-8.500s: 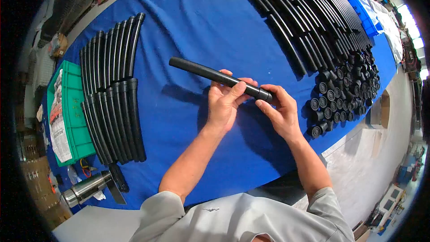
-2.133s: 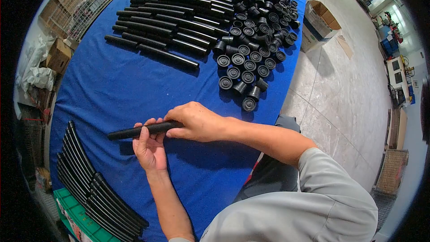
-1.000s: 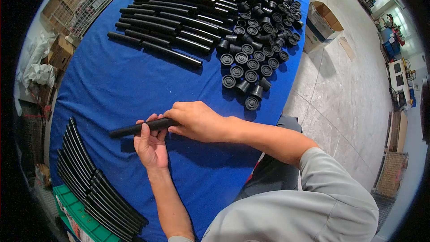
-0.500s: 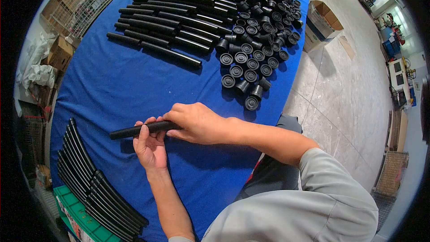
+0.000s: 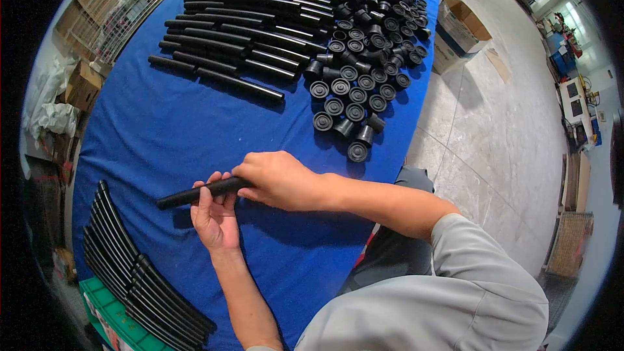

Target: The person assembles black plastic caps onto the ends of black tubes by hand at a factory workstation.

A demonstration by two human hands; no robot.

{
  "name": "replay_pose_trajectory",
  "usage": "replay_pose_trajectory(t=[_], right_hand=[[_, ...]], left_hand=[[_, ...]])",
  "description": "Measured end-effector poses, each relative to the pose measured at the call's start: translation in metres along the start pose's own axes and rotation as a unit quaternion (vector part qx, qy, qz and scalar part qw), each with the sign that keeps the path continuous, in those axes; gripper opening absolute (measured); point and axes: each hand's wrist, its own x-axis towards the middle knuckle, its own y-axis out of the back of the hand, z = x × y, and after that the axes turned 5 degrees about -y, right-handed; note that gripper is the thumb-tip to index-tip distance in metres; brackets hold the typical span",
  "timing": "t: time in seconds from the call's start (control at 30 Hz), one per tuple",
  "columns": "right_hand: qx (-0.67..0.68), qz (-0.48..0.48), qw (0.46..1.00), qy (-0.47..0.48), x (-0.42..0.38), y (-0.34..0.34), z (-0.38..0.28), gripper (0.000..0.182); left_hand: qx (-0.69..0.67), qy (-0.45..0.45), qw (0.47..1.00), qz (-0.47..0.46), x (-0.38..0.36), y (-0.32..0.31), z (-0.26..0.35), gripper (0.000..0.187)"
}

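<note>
A matte black tube (image 5: 177, 199) lies across both my hands just above the blue cloth, its left end sticking out free and a little lower than its right. My left hand (image 5: 218, 224) supports the tube's middle from below, palm up, with thumb and fingers around it. My right hand (image 5: 278, 181) is closed over the right end, which it hides. Beyond the hands, rows of black tubes (image 5: 240, 85) with matte and glossy parts lie side by side. Right of those is a heap of black rubber tips (image 5: 355, 112) with ringed ends.
More black tubes (image 5: 114, 247) are lined up at the lower left, near a green crate (image 5: 117, 302). Blue cloth (image 5: 156, 133) covers the table. An open cardboard box (image 5: 452, 42) stands on the floor beyond the table's right edge. Wire mesh racks and cartons line the left side.
The tube in my hands has tilted slightly, its left end dipping. Both hands keep hold of it. The whole view has shifted a little.
</note>
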Motion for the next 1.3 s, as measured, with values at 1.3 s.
replay_pose_trajectory(t=[1.3], right_hand=[[0.103,-0.014,0.994,-0.034,0.004,0.005,0.0,0.036]], left_hand=[[0.019,-0.002,1.0,0.018,-0.003,-0.006,0.002,0.017]])
